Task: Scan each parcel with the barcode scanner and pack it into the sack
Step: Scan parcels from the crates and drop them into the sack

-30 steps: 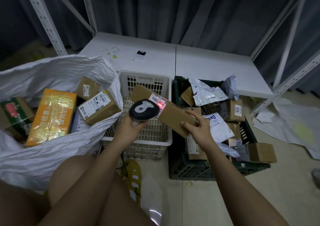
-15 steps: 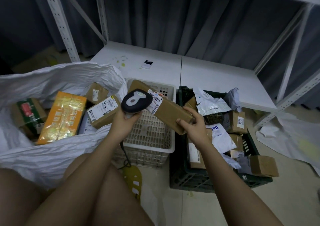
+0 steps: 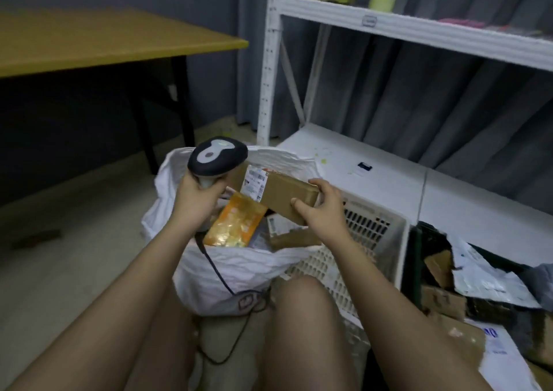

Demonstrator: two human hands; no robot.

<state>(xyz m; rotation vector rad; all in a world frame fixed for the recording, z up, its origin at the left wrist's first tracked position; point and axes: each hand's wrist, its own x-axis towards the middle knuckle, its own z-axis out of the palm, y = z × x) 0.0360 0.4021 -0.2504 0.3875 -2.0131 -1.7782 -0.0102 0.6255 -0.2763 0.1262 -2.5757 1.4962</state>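
My left hand (image 3: 197, 194) is wrapped round the handle of the barcode scanner (image 3: 217, 157), head raised and turned away from me, its black cable (image 3: 220, 274) trailing down in front of the sack towards my knees; I judge it is lifted this way to keep it clear of the sack mouth while the parcel goes in. My right hand (image 3: 318, 208) grips one brown cardboard parcel (image 3: 287, 196) by its near end, thumb on the side facing me and fingers curled over the far edge. The parcel is level with both hands and bridges the gap between them, its white label (image 3: 253, 182) at the end next to the scanner, and it hangs over the open white sack (image 3: 239, 268). I see no red scan line on the label, so I take the step in hand to be packing, not scanning. Below my hands, inside the sack, I count one orange packet (image 3: 236, 226) and at least two further parcels partly hidden under the held one; I cannot give a firmer count. To the right of my right hand stands one white slotted basket (image 3: 371, 235), and beyond it, lower right, one dark crate (image 3: 419, 256) holding several cardboard boxes and pale mailers, too heaped to number. Count in hand: one scanner, one parcel. Beyond my hands stand a white metal shelf rack (image 3: 389, 25) and, to the left, a yellow-topped table (image 3: 104, 37).
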